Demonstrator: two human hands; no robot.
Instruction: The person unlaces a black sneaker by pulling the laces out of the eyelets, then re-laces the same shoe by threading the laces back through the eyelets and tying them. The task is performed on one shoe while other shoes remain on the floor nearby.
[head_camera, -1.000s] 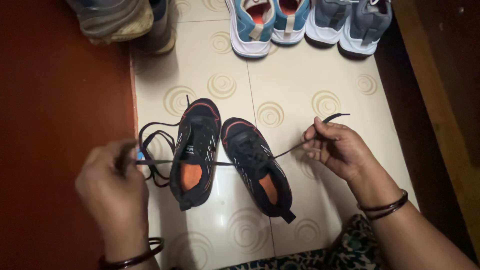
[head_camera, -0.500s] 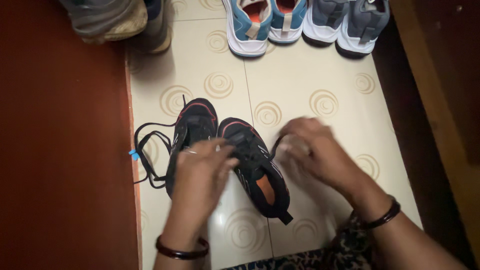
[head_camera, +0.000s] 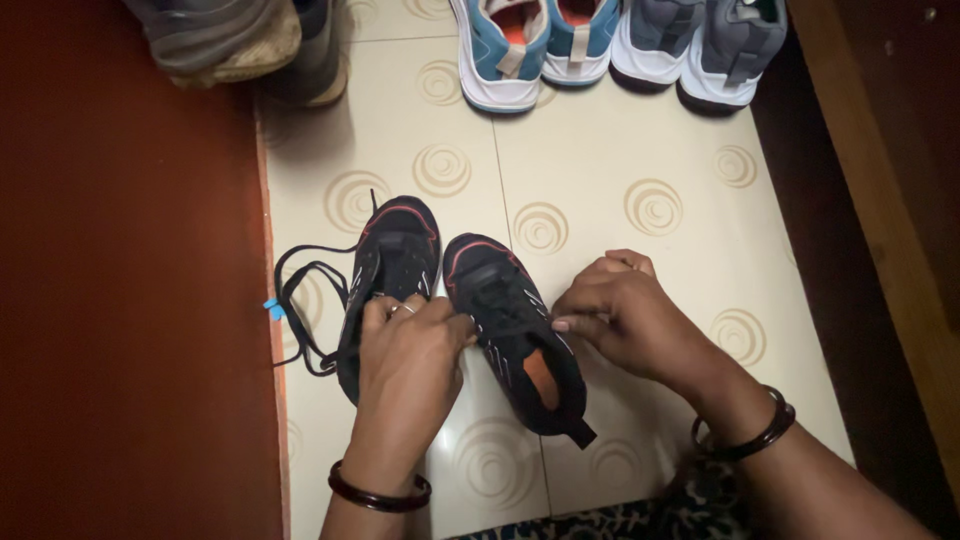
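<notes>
I see both hands pinched on the laces of the right black shoe (head_camera: 515, 335), which lies on the tiled floor (head_camera: 620, 140) beside its mate (head_camera: 385, 270). My left hand (head_camera: 410, 355) and right hand (head_camera: 620, 320) flank that shoe; a loose lace (head_camera: 300, 310) trails left.

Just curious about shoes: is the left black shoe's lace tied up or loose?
Loose. The lace lies in slack loops on the tile beside the left black shoe, blue tip out, no bow visible.
</notes>
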